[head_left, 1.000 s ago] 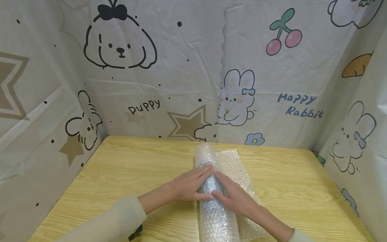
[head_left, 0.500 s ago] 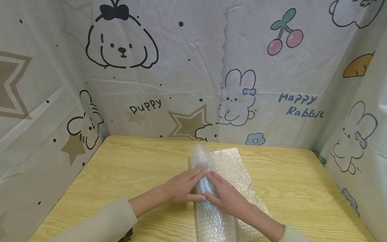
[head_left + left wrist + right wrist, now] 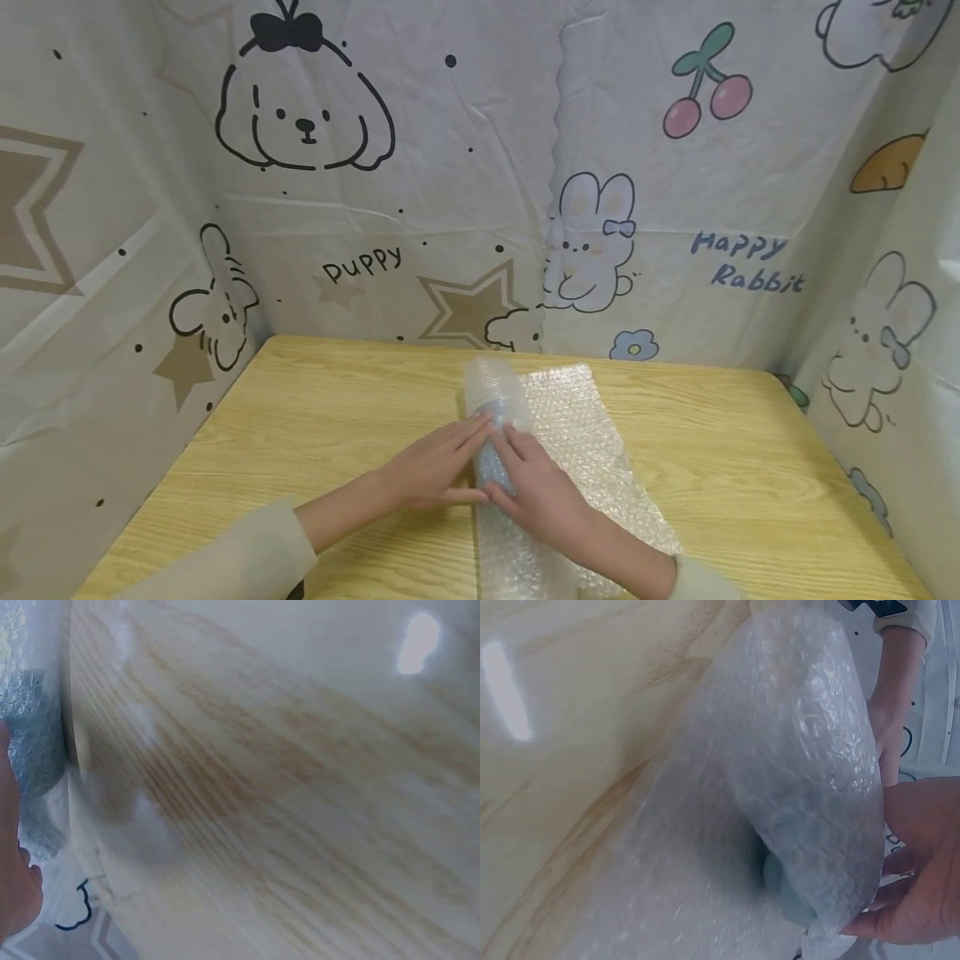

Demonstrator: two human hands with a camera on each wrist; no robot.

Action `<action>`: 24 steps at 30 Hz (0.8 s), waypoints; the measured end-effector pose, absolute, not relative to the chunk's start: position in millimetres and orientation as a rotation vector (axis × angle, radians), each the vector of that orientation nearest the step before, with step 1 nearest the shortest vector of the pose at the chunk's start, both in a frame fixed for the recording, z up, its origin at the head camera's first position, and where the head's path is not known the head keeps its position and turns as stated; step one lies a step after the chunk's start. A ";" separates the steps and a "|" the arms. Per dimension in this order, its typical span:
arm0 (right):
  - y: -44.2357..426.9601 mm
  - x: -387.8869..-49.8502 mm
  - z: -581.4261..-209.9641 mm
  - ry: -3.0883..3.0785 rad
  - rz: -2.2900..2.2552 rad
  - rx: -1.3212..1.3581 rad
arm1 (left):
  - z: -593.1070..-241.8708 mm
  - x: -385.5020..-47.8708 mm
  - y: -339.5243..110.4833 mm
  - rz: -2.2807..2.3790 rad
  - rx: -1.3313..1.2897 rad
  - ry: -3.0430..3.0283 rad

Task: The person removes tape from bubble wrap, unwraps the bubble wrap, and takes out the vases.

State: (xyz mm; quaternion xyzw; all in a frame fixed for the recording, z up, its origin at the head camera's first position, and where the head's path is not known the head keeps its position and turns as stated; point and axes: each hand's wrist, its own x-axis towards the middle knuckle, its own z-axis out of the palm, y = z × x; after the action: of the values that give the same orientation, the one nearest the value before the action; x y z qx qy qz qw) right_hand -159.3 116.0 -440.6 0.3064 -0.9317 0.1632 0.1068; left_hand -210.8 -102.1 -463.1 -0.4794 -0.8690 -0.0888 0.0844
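Note:
A roll of bubble wrap (image 3: 517, 554) lies lengthwise on the wooden table, with a pale blue-green object (image 3: 786, 894) showing inside it in the right wrist view. Its kind is hidden by the wrap. From the left, my left hand (image 3: 431, 468) rests on the roll with fairly straight fingers. My right hand (image 3: 543, 498) lies against the roll's top and right side, fingers extended and thumb near the left thumb. To the right spreads a flat, loose part of the wrap (image 3: 573, 429). In the left wrist view, a hand (image 3: 16, 881) touches the wrap at the left edge.
The wooden table (image 3: 330, 392) extends to both sides of the roll. Cloth walls (image 3: 465, 192) with cartoon prints surround it at the back and sides. A small dark item (image 3: 296, 590) shows by the left sleeve.
Both hands and the roll have moved somewhat left across the table. More of the flat wrap shows on the right.

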 end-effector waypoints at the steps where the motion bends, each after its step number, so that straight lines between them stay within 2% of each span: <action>1: 113.5 -159.0 -440.2 -2.755 0.454 0.885 | -463.7 -210.2 -103.4 -0.264 -1.424 -2.595; 13: 97.0 -158.1 -429.6 -2.834 0.241 0.795 | -469.9 -208.6 -112.4 -0.280 -1.414 -2.564; 24: 130.0 -172.0 -431.7 -2.771 0.615 0.713 | -466.1 -207.0 -113.2 -0.276 -1.386 -2.648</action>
State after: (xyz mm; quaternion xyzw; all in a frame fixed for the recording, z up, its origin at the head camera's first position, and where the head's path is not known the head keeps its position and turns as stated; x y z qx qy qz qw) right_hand -172.0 130.0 -431.7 0.2423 -0.9413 0.2090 0.1072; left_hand -207.0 -113.2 -466.1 -0.4607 -0.8800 -0.0918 0.0700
